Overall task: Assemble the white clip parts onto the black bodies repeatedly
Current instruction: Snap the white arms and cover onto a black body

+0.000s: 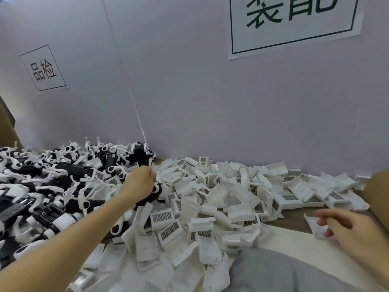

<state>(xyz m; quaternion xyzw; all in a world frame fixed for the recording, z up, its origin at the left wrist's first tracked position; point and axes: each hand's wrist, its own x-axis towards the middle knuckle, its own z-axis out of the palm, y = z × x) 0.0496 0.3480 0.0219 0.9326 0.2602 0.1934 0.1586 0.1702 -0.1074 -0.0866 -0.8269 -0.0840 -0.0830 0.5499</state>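
Fingers (150, 175) of the left hand (140, 182) curl down into the seam between the two heaps, closed around what looks like a black body (154, 196) with a white end. How firm the hold is I can't tell, since the hand's back hides the fingertips. Right hand (347, 228) is motion-blurred at the near right, fingers loosely spread and holding nothing I can make out, hovering over or touching a lone white clip part (315, 226) on the bare table edge (294, 220).

Stock: pile of black bodies (42, 186) fills the left, many showing white arms. Pile of white clip parts (221, 199) spreads across centre and right up to the grey wall (189, 102), several with their grille faces up. Cardboard box flap (376, 192) sits at far right, grey cloth (284, 272) at the bottom.

Likely step: fetching one body and one clip to mate.

Risks: the bodies are tangled by their white arms, so lifting one could drag neighbours along or spill them into the clip pile. The right hand's grab looks rushed, so the flat clip may skid on the smooth table toward the box. Clip orientation is unclear under the blur, so a wrong-way pickup would mean regripping before fitting.
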